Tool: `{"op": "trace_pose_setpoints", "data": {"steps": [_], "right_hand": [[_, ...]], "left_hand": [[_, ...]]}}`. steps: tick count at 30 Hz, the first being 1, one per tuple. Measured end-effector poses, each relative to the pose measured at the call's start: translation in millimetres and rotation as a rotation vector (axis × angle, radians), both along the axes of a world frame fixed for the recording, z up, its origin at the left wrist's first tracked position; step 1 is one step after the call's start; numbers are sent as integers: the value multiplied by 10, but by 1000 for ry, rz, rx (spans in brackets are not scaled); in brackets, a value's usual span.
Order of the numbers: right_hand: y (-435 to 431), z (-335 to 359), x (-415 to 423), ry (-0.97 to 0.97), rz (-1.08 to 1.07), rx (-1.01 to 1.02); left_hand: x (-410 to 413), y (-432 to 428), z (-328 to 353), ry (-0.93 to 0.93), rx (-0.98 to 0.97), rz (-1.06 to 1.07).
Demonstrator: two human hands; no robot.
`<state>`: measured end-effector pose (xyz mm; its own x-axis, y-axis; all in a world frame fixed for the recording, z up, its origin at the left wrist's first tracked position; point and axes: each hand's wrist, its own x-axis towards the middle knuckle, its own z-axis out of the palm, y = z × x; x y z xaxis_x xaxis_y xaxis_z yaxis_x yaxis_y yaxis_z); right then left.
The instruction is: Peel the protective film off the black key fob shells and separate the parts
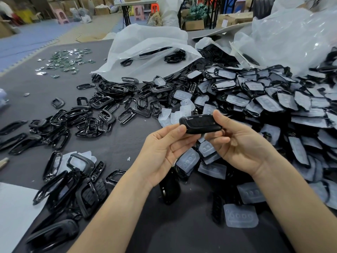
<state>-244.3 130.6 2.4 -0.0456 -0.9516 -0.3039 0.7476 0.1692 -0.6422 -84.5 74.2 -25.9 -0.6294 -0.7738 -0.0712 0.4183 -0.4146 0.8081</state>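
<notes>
Above the middle of the surface (116, 143), toward its near edge: black key fob shell (200, 125) held in the air, long axis left to right, clear of everything below.

Left hand (162, 145): thumb pad pressed on the shell's left end, fingers curled beneath. A pinch. Right hand (242, 145): thumb over the top right end, fingers cupped under. Also a pinch.

Handling, as I judge it: light, rigid moulded plastic, glossy and so a bit slippery under dry fingers. It won't bend much; a seam would likely snap apart rather than flex. Best hold is at the two short ends, leaving the long edges free for a nail to lift the film or pry the halves. Cannot tell from here whether film covers this one.

Right edge: heap of filmed shells (273, 106). Left side: black frames (87, 115). Near edge: loose translucent pieces (240, 215) with button bumps. Far left corner: green circuit boards (67, 61).
</notes>
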Motion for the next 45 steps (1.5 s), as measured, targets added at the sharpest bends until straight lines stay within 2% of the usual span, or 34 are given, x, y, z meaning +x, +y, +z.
{"op": "trace_pose_setpoints", "data": {"steps": [16, 28, 34, 41, 45], "right_hand": [[-15, -14, -13, -36, 11, 34], [-6, -8, -22, -33, 26, 31], [9, 14, 10, 171, 0, 13], [28, 13, -15, 227, -56, -2], [45, 13, -47, 303, -94, -51]], "left_hand": [[-67, 34, 10, 89, 143, 38], [-63, 38, 31, 77, 146, 59], [-47, 31, 46, 69, 105, 57], [-32, 11, 35, 38, 24, 142], [-32, 21, 28, -28, -164, 175]]}}
